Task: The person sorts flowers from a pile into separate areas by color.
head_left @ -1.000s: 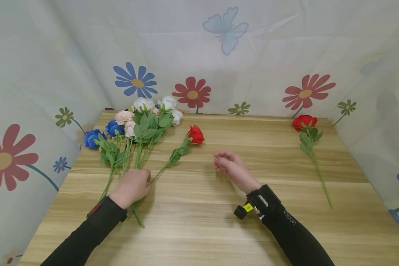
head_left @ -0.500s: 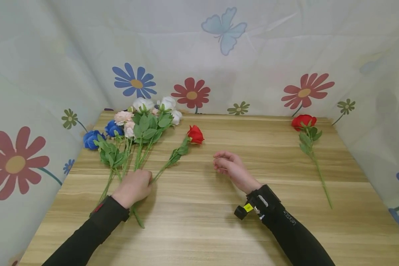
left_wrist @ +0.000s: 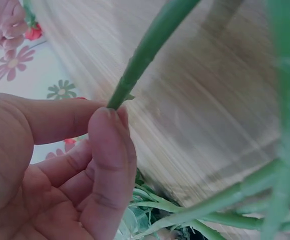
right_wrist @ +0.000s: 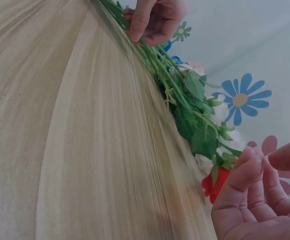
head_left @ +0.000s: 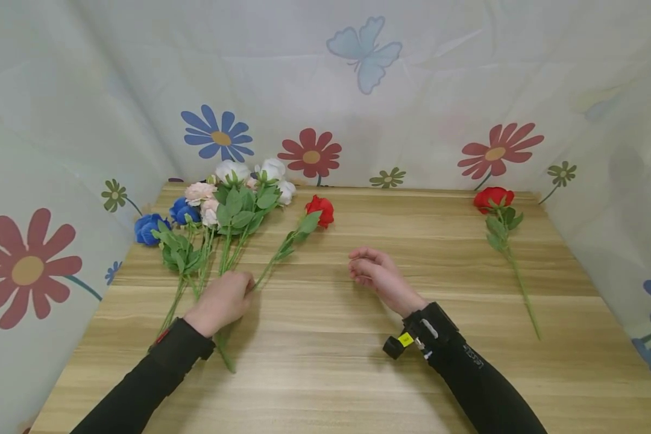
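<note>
Between thumb and forefinger, my left hand (head_left: 222, 302) pinches the green stem (left_wrist: 147, 52) of a red rose (head_left: 321, 212), whose bloom points to the back right. Left of this rose, white flowers (head_left: 232, 171), pale pink flowers (head_left: 199, 193) and blue flowers (head_left: 149, 229) lie in a leafy row, their stems running toward the left arm. My right hand (head_left: 385, 278) hovers or rests near the middle of the table, fingers loosely curled around nothing. In the right wrist view its thumb and fingertips come close together with no object seen between them.
Another red rose (head_left: 495, 199) lies alone on the right side of the wooden table (head_left: 314, 374), its stem toward the front. A white cloth (head_left: 434, 78) printed with flowers and a butterfly surrounds the back and sides.
The pinched red rose has turned about its stem, so a leaf now stands in front of its bloom. My left hand has shifted slightly up. The right hand stays put.
</note>
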### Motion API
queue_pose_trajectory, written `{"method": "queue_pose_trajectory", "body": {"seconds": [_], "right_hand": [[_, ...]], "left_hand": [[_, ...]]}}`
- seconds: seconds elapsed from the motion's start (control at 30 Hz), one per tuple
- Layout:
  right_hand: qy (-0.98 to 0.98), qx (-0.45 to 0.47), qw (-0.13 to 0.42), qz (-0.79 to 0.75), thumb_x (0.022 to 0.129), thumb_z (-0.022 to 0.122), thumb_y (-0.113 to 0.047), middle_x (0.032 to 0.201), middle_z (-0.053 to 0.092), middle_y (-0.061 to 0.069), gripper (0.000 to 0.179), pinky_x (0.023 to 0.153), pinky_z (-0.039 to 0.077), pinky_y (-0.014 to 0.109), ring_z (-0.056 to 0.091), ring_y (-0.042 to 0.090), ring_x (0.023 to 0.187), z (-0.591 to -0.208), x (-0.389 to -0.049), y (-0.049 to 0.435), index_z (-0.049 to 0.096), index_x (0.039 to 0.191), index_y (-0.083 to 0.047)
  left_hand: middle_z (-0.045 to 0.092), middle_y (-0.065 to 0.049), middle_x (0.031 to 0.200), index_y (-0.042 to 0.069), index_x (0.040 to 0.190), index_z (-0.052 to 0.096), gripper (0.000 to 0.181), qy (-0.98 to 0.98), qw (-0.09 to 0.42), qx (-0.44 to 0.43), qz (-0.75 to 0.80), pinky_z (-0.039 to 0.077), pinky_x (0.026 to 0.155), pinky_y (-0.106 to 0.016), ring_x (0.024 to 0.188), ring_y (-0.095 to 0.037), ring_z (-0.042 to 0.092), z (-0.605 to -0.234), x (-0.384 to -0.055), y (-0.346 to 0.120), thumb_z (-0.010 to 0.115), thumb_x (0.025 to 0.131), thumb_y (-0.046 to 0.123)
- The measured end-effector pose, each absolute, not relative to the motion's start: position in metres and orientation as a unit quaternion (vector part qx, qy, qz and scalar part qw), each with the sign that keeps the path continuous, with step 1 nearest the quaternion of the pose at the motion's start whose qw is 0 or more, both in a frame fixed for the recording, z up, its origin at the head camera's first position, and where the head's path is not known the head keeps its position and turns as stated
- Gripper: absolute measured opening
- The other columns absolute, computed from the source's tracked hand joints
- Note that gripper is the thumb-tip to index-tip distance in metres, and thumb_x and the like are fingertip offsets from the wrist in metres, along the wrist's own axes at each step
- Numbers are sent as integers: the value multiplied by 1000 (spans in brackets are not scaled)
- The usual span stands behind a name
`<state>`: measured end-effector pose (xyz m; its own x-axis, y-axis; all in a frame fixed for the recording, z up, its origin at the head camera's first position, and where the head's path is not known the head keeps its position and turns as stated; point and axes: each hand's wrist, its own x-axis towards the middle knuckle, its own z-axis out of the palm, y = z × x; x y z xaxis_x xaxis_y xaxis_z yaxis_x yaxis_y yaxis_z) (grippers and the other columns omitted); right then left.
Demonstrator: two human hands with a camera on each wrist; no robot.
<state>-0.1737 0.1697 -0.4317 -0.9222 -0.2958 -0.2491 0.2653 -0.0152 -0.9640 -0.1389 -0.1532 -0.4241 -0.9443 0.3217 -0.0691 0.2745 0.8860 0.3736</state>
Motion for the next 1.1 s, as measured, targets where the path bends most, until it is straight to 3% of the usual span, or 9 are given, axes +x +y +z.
{"method": "queue_pose_trajectory", "body": {"seconds": [0.1,0.23,0.43,0.67,0.93,1.1], "right_hand": [[672,-13,200,-713,101,52,-8,92,63,-5,27,78,53,20,60,9,85,-433,-173,171,49,123,8],[671,-10,200,-714,101,52,-8,93,63,-4,27,77,52,20,60,9,85,-433,-173,172,49,123,7],[671,-3,197,-715,101,52,-8,93,63,-4,26,76,52,19,60,8,84,-435,-173,173,49,122,7],[671,6,194,-716,101,52,-7,92,64,-5,26,74,52,17,61,7,82,-435,-173,175,50,122,6],[669,5,194,-717,101,52,-8,94,63,-3,30,73,52,17,61,7,83,-434,-175,176,48,125,8],[668,2,194,-719,102,52,-8,96,63,-2,34,74,51,17,60,7,85,-431,-176,176,46,129,11]], "left_hand": [[55,-2,68,3,89,67,5,966,58,159,194,42,59,-30,60,-13,47,-424,-141,-152,64,93,3],[68,-8,81,0,101,70,9,960,53,163,224,51,65,-34,68,-14,58,-423,-143,-150,64,95,5],[70,-7,88,3,105,68,11,945,59,164,276,50,65,-30,74,-12,62,-418,-147,-143,64,98,11],[72,-10,94,3,105,69,13,922,64,173,341,54,74,-34,80,-16,66,-412,-154,-125,64,98,13],[69,-15,95,-2,107,65,16,863,119,172,460,54,64,-28,76,-27,69,-414,-159,-101,61,100,11],[68,-16,96,-4,112,64,19,836,145,161,505,58,73,-43,82,-37,68,-415,-160,-85,61,100,11]]}}
